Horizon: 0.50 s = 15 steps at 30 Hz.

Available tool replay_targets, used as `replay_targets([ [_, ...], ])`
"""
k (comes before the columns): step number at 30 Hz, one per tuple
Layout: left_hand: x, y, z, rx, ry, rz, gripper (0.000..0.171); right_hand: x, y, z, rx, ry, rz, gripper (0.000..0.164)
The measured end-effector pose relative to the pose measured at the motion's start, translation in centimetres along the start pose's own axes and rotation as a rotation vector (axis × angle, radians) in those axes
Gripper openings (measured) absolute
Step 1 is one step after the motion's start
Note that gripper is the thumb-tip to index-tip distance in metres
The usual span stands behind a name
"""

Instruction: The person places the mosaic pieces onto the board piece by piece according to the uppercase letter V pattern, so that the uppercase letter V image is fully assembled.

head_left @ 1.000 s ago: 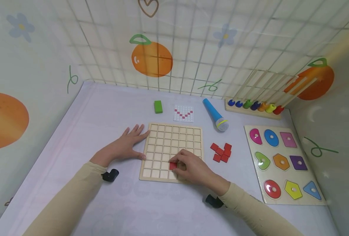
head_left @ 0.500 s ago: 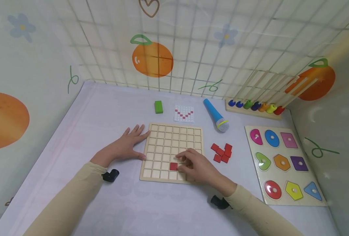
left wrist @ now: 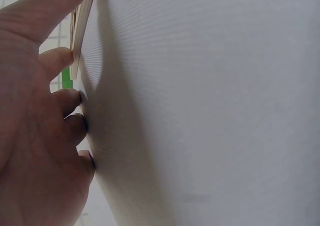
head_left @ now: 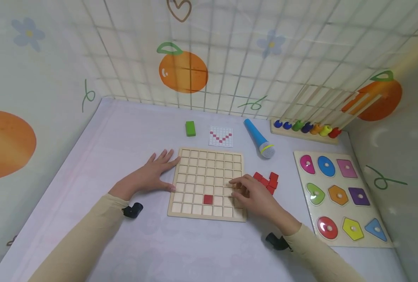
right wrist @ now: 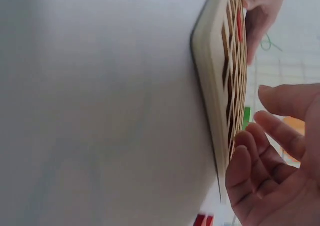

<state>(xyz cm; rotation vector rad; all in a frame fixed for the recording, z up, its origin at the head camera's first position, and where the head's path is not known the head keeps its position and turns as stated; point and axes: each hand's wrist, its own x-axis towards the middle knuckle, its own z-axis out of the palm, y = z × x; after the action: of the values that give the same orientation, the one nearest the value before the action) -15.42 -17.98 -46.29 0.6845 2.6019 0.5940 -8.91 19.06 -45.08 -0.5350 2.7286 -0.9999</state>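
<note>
A wooden grid board (head_left: pixel 191 214) lies on the table with one red square tile (head_left: pixel 208 199) set in a cell of its second row from the front. My left hand (head_left: pixel 147 176) rests beside the board with fingers spread, thumb and index fingertip touching its left edge. Over the board's right edge hovers my right hand (head_left: pixel 256 197); in the right wrist view its fingers are loosely bent, thumb apart, and hold nothing. Just beyond that hand lie several loose red tiles (head_left: pixel 273 180), partly covered by it in the head view.
Behind the board are a green block (head_left: pixel 190 128), a pattern card (head_left: pixel 220 136) with a red V, and a blue toy microphone (head_left: pixel 256 135). A shape puzzle board (head_left: pixel 322 207) lies at right, below a bead rack (head_left: pixel 304 135). Fabric walls stand around the table.
My right hand has let go of the red tile, now lying in its cell, and moved right across the board toward the loose tiles. The left hand has stayed in place.
</note>
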Motion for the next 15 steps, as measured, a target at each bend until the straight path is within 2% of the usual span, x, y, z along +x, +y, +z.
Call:
replay_targets([
  [15,-0.3,0.1,-0.1,-0.008,0.013,0.023,0.109,-1.8,4.0,-2.9,-0.114,0.084,0.073,0.035],
])
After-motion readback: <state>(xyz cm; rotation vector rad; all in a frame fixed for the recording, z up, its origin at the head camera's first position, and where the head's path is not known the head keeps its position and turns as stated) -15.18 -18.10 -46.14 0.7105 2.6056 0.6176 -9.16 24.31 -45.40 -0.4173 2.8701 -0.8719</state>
